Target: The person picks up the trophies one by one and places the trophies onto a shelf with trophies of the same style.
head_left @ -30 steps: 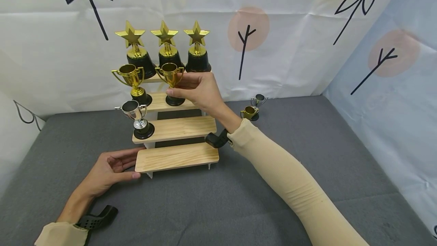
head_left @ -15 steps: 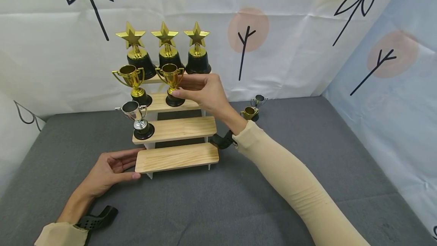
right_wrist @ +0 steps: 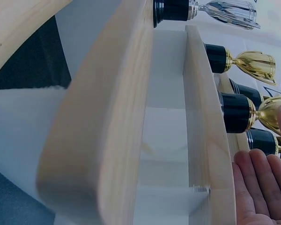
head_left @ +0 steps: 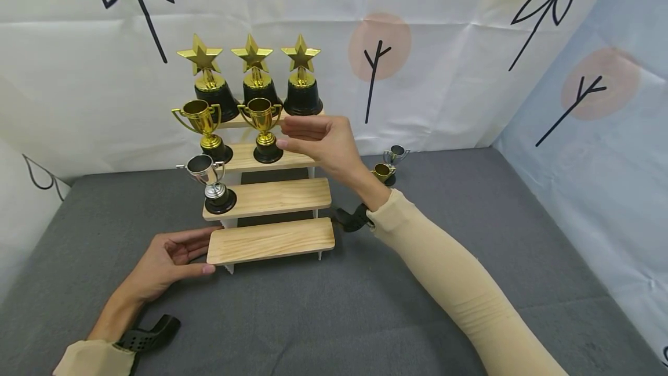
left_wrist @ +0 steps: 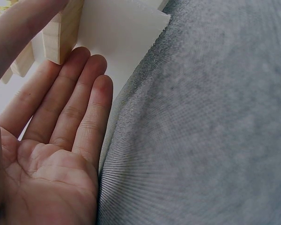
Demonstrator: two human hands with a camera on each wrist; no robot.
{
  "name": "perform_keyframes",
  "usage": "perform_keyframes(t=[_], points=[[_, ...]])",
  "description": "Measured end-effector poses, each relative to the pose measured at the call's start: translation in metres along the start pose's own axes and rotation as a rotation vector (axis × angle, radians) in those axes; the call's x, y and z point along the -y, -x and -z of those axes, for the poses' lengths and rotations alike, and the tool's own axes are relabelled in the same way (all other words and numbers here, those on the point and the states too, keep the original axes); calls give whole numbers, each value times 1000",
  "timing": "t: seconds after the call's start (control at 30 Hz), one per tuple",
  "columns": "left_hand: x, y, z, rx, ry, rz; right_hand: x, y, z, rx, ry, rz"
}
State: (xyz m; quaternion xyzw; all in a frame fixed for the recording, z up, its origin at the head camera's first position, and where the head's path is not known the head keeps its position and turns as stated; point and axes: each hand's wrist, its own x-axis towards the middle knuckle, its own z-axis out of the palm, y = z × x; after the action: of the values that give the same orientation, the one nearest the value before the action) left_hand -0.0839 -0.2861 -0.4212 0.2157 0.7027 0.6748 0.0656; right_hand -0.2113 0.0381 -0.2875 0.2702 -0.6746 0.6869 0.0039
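Note:
My right hand (head_left: 334,144) is beside a gold cup trophy (head_left: 260,118) on the third step of a wooden tiered stand (head_left: 271,239). Its fingers are extended and free of the cup, with the thumb tip close to the black base. In the right wrist view, the open palm (right_wrist: 267,192) faces that trophy (right_wrist: 236,113). At the stand's lower left end, my left hand (head_left: 159,266) has straight fingers along the bottom step; in the left wrist view, fingertips (left_wrist: 82,54) touch the board's end (left_wrist: 65,35). Another gold cup (head_left: 200,116) stands left of the first, and a silver cup (head_left: 213,181) one step lower.
Three star trophies (head_left: 251,57) line the top step. A small gold cup (head_left: 382,173) and a silver cup (head_left: 396,152) are on the grey cloth (head_left: 417,295), right of the stand. A printed white backdrop (head_left: 449,86) rises close behind.
My right hand has let go of the gold cup trophy and drawn away to the right, leaving it upright on its step. My left hand has stayed in place.

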Motion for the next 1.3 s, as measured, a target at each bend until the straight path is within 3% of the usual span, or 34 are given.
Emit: perform_keyframes(t=[0.6,0.9,1.3], points=[[0,0,0,3,9,7,8,27,21,-42,-76,10],[-1,0,-1,10,3,-14,7,42,30,-65,-31,30],[-1,0,-1,7,0,3,6,65,45,-117,-55,48]])
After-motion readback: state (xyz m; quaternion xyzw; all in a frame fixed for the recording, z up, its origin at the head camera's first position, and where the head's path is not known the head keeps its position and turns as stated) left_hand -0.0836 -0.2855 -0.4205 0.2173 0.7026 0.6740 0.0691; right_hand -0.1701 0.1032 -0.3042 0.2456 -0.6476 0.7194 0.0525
